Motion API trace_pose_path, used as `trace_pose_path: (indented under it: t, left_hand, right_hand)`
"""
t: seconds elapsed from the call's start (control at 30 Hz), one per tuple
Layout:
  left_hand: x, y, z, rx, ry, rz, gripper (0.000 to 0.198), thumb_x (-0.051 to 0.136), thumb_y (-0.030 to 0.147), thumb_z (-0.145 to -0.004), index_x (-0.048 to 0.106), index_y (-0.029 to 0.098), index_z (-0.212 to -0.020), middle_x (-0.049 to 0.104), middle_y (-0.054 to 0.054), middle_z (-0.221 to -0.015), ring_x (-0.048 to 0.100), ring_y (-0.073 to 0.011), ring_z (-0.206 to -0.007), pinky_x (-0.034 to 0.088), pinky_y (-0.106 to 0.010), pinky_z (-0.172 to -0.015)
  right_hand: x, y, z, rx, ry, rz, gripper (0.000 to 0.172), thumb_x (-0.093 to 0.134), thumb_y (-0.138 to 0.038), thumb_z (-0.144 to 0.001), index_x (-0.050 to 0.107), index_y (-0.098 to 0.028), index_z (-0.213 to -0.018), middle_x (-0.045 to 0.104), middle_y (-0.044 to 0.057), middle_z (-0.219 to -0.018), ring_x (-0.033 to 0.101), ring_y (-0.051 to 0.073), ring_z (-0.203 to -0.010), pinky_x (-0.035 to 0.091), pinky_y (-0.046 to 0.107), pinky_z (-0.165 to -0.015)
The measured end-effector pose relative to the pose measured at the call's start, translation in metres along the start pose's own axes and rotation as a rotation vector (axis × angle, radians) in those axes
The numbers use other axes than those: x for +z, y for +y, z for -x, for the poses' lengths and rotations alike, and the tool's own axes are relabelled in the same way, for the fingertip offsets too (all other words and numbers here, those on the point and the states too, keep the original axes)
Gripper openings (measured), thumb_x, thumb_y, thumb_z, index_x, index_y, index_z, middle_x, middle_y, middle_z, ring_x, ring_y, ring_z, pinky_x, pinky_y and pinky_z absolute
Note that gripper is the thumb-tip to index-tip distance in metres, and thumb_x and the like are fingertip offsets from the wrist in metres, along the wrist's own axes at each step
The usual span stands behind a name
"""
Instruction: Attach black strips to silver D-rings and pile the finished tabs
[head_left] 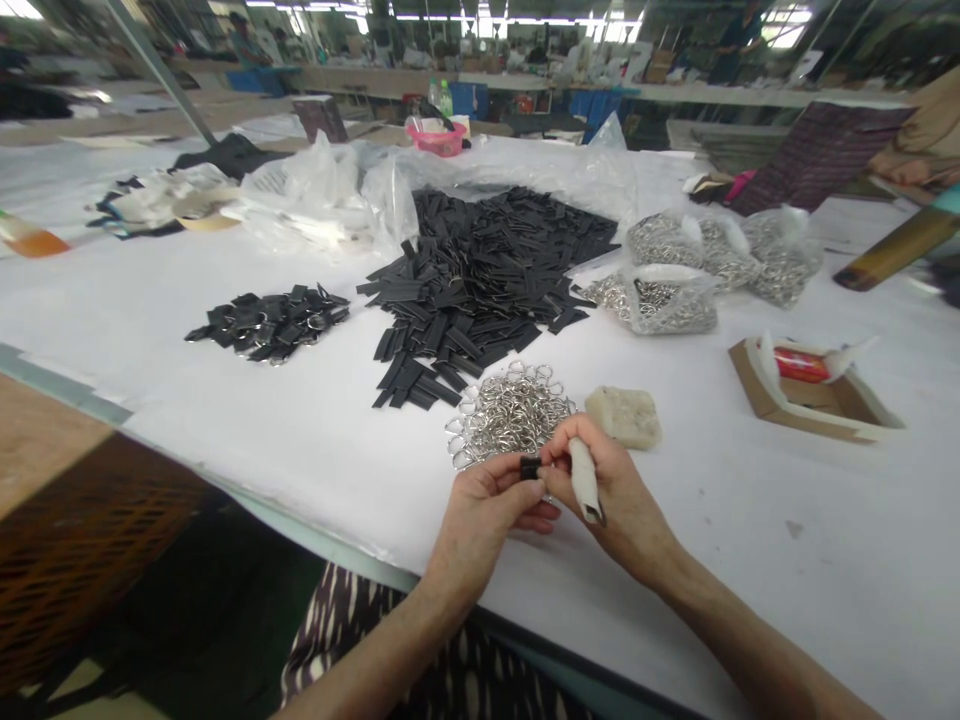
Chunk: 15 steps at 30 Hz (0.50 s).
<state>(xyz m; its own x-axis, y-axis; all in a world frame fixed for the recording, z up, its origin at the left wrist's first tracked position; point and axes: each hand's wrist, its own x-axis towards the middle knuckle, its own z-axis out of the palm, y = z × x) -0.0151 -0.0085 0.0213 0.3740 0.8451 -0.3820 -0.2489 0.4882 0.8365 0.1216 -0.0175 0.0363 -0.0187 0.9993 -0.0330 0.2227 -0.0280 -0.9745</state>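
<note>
Black strip (530,467), mostly hidden, pinched between fingertips of left hand (480,505) and right hand (618,482), at near edge of ring pile (514,412). Can't tell if looped through a ring. Pale, wrapped-looking stick (583,478) also gripped in right hand, one end hard to make out. Beyond ring pile: heap of flat matte black strips (487,275). Right of ring pile: rough off-white block (624,418). Left of ring pile: smaller heap (274,322), strips plus shiny rings.
</note>
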Motion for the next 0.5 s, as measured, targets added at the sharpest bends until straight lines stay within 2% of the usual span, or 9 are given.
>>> trace_pose_path:
  t: [0.27,0.5]
  left_hand:
    - [-0.0032,-0.0004,-0.001,0.013,0.024,-0.074,0.009,0.06,0.018,-0.075,0.066,0.012,-0.08,0.067,-0.005,-0.066,0.065,-0.0169,-0.062,0.055,-0.025,-0.058]
    - [-0.0045,-0.0019,-0.0018,-0.001,0.038,-0.031,0.005,0.063,0.018,-0.073,0.065,0.013,-0.074,0.067,-0.003,-0.063,0.063,-0.0146,-0.057,0.054,-0.022,-0.055]
  right_hand:
    - [0.0006,0.0013,0.0009,-0.025,-0.008,0.011,0.009,0.053,-0.015,-0.078,0.046,-0.02,-0.079,0.051,-0.003,-0.072,0.044,0.013,-0.061,0.035,0.023,-0.054]
    - [0.0028,0.004,0.0017,-0.012,0.004,0.089,0.009,0.053,-0.015,-0.077,0.046,-0.021,-0.079,0.045,-0.005,-0.065,0.041,0.012,-0.057,0.031,0.023,-0.051]
